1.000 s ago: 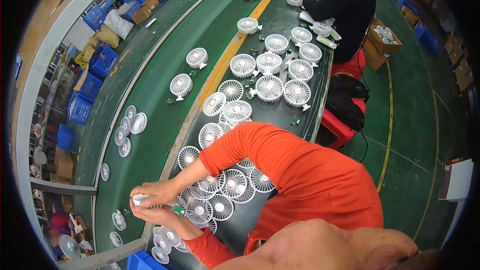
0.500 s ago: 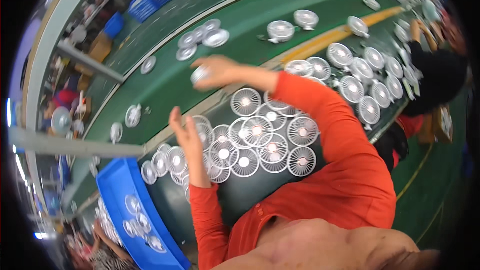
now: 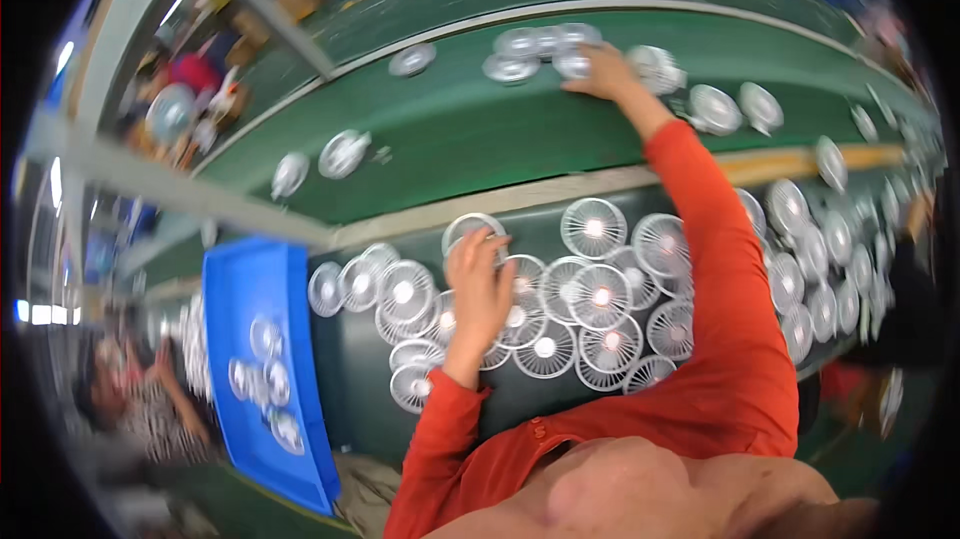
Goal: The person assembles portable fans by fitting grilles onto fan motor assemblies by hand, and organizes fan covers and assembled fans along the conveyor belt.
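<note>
Nearest, loose white fan grilles [image 3: 602,297] overlap on the dark counter [image 3: 357,379], with a blue tray [image 3: 255,261] to their left. The left hand [image 3: 480,282] is over them, fingers spread, its fingertips at one outlying grille [image 3: 462,231]. Beyond, on the green conveyor belt [image 3: 430,154], the right hand [image 3: 603,76] is at the right end of a grille cluster [image 3: 517,42] running left to right; its closest disc [image 3: 571,64] lies just left of the fingers. Blur hides whether they pinch it. The left hand is well apart from that cluster.
</note>
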`<state>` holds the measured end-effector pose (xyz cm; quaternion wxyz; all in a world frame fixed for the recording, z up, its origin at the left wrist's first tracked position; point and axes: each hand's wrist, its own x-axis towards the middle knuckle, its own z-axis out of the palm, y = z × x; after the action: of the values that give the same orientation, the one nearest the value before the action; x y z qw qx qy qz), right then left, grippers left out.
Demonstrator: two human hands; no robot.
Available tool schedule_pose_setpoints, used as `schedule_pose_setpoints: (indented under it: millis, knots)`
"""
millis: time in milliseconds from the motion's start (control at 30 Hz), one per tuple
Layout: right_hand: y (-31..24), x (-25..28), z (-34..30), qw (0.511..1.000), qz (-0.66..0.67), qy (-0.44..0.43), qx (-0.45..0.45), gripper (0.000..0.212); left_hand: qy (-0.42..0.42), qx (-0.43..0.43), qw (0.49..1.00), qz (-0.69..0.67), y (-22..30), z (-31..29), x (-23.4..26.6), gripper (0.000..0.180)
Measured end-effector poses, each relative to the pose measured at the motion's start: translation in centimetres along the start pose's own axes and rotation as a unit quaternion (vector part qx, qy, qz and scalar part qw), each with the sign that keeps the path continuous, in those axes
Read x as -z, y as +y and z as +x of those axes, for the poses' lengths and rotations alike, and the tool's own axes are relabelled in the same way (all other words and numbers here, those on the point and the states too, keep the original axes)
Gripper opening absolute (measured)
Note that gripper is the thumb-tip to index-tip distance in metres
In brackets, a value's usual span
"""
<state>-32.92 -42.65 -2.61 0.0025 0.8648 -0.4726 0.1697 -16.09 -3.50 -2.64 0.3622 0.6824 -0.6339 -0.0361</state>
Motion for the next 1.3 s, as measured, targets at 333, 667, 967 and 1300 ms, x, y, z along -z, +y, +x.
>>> schedule_pose_setpoints:
  millis: [333,667,967,1300]
  knots:
    - [5.2,-3.9,4.0,0.961,0.098,0.235,0.110,0.046,0.042,0.018,0.998,-0.033,0.3,-0.4,0.9,0.033]
    - [9.4,-13.6,16.0,0.997,-0.018,-0.001,-0.069,0.082,0.043,0.058,0.996,-0.048,0.8,-0.9,0.8,0.034]
    - [23.8,-4.0,14.8,0.989,-0.080,0.124,-0.027,0.057,0.053,-0.001,0.994,-0.092,1.3,0.0,0.5,0.037]
    - [9.4,-3.0,6.3,0.931,0.361,-0.023,-0.055,0.050,-0.021,0.009,1.000,-0.021,2.0,1.3,0.9,0.032]
